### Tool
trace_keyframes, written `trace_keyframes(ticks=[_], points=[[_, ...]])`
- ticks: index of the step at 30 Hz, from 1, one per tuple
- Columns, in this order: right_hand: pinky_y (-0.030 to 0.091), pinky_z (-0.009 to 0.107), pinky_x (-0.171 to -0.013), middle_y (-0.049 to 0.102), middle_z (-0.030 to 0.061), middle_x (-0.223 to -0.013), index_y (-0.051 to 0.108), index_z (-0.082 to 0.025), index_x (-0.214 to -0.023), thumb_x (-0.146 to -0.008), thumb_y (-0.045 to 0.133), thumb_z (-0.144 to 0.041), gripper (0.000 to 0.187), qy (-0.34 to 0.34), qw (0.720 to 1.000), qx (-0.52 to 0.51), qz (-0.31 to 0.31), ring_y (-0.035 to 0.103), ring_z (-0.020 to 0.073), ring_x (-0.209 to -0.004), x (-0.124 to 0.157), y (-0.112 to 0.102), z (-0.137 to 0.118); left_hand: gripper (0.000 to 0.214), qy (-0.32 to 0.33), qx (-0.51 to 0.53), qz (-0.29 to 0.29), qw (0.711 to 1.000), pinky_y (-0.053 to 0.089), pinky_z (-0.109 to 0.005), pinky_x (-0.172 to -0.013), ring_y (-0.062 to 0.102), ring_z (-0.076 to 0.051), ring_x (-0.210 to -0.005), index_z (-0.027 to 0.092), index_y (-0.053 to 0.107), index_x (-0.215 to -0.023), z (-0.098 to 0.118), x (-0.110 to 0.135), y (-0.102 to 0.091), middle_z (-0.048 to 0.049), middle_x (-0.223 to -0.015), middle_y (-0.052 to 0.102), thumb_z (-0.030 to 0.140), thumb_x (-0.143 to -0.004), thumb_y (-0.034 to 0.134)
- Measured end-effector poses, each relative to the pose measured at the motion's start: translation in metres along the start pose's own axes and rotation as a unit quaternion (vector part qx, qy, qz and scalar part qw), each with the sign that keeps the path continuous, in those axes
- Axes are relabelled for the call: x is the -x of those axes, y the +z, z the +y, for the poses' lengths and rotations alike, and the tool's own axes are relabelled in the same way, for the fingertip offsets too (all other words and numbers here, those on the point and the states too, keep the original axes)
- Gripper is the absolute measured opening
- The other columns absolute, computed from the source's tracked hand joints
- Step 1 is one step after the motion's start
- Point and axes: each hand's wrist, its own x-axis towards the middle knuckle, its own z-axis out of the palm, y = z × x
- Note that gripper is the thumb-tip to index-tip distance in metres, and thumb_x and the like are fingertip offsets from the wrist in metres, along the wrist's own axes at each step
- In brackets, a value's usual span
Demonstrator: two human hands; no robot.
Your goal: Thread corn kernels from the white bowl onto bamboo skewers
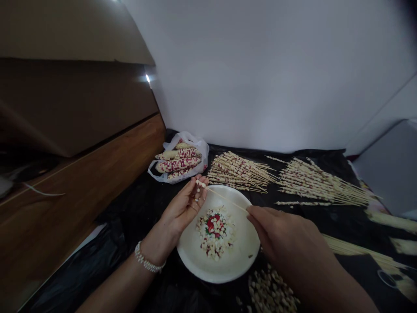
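Observation:
My right hand (276,226) is closed on the lower part of a thin wooden skewer (228,200), which slants up to the left over the bowl. A few pale corn kernels (200,184) are threaded near the skewer's tip. My left hand (187,202), palm turned up with its fingers curled, is closed around loose kernels and the skewer's tip. Below both hands stands a white bowl (189,261) with a red and green pattern at its bottom. Loose white and dark red kernels (213,250) lie in it.
Behind the bowl, a plastic bag (203,150) holds red-and-white corn cobs (178,165). Two piles of kernel-covered skewers (239,169) lie on black sheeting (130,217). Bare skewers (345,245) are at right, a kernel heap (272,289) in front. A wooden panel (81,204) borders the left.

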Motion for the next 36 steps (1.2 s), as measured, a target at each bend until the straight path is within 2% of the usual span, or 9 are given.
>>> trace_keyframes(ticks=[3, 10, 16, 21, 25, 29, 33, 36], points=[[0.021, 0.027, -0.045, 0.058, -0.0031, -0.061, 0.052, -0.022, -0.069, -0.073, 0.046, -0.005, 0.019, -0.009, 1.000, -0.014, 0.002, 0.054, 0.0143, -0.050, 0.003, -0.002, 0.000, 0.023, -0.013, 0.016, 0.001, 1.000, 0.055, -0.020, -0.077, 0.068, -0.010, -0.077, 0.015, 0.061, -0.109, -0.003, 0.000, 0.000, -0.0031, -0.086, 0.072, 0.011, -0.087, 0.056], [0.021, 0.028, -0.045, 0.059, 0.0002, -0.063, 0.053, -0.021, -0.072, -0.066, 0.042, 0.000, 0.024, -0.034, 0.999, 0.014, 0.011, 0.052, 0.0145, -0.047, 0.005, 0.003, -0.007, 0.024, -0.014, 0.026, 0.004, 1.000, 0.056, -0.019, -0.074, 0.068, -0.009, -0.073, 0.012, 0.060, -0.112, -0.005, 0.006, 0.005, -0.0042, -0.085, 0.070, 0.014, -0.090, 0.051], [0.023, 0.028, -0.046, 0.060, 0.0014, -0.064, 0.054, -0.019, -0.073, -0.066, 0.042, 0.001, 0.025, -0.036, 0.999, 0.028, 0.008, 0.053, 0.0144, -0.049, 0.003, 0.005, -0.010, 0.019, 0.003, 0.037, 0.014, 0.999, 0.059, -0.023, -0.069, 0.069, -0.013, -0.073, 0.010, 0.063, -0.099, -0.005, 0.003, 0.001, -0.0070, -0.082, 0.071, 0.015, -0.092, 0.046], [0.022, 0.029, -0.046, 0.060, 0.0016, -0.064, 0.054, -0.020, -0.075, -0.065, 0.043, 0.001, 0.026, -0.044, 0.998, 0.029, 0.036, 0.055, 0.0169, -0.049, 0.004, 0.010, -0.015, 0.016, 0.004, 0.039, 0.020, 0.999, 0.060, -0.024, -0.066, 0.070, -0.014, -0.070, 0.009, 0.065, -0.090, -0.009, 0.001, 0.000, -0.0081, -0.081, 0.071, 0.012, -0.090, 0.048], [0.021, 0.029, -0.043, 0.059, 0.0017, -0.061, 0.054, -0.020, -0.073, -0.067, 0.043, 0.001, 0.024, -0.052, 0.997, 0.027, 0.041, 0.055, 0.0176, -0.045, 0.004, 0.018, -0.019, 0.015, 0.012, 0.010, 0.032, 0.999, 0.059, -0.024, -0.066, 0.070, -0.014, -0.070, 0.009, 0.065, -0.091, -0.017, 0.005, 0.005, -0.0087, -0.082, 0.071, 0.012, -0.089, 0.051], [0.023, 0.029, -0.043, 0.057, 0.0016, -0.060, 0.053, -0.020, -0.072, -0.069, 0.043, 0.000, 0.022, -0.044, 0.995, 0.039, 0.086, 0.054, 0.0179, -0.044, 0.002, 0.024, -0.020, 0.013, 0.015, -0.014, 0.026, 0.999, 0.059, -0.023, -0.066, 0.070, -0.014, -0.072, 0.009, 0.065, -0.093, -0.032, 0.013, 0.010, -0.0087, -0.084, 0.071, 0.012, -0.088, 0.053], [0.023, 0.028, -0.044, 0.058, 0.0016, -0.061, 0.056, -0.018, -0.076, -0.071, 0.042, 0.001, 0.024, -0.051, 0.994, 0.038, 0.089, 0.055, 0.0173, -0.045, -0.002, 0.032, -0.020, 0.015, -0.034, -0.044, -0.019, 0.998, 0.059, -0.024, -0.071, 0.070, -0.017, -0.078, 0.008, 0.066, -0.096, -0.050, 0.020, 0.007, -0.0107, -0.086, 0.071, 0.014, -0.087, 0.056], [0.023, 0.028, -0.044, 0.061, 0.0017, -0.063, 0.056, -0.018, -0.078, -0.073, 0.043, 0.000, 0.023, -0.045, 0.996, 0.029, 0.068, 0.057, 0.0172, -0.047, -0.005, 0.034, -0.017, 0.014, -0.058, -0.049, -0.030, 0.997, 0.058, -0.025, -0.075, 0.070, -0.016, -0.079, 0.008, 0.066, -0.096, -0.048, 0.020, 0.006, -0.0106, -0.088, 0.071, 0.013, -0.086, 0.057]])
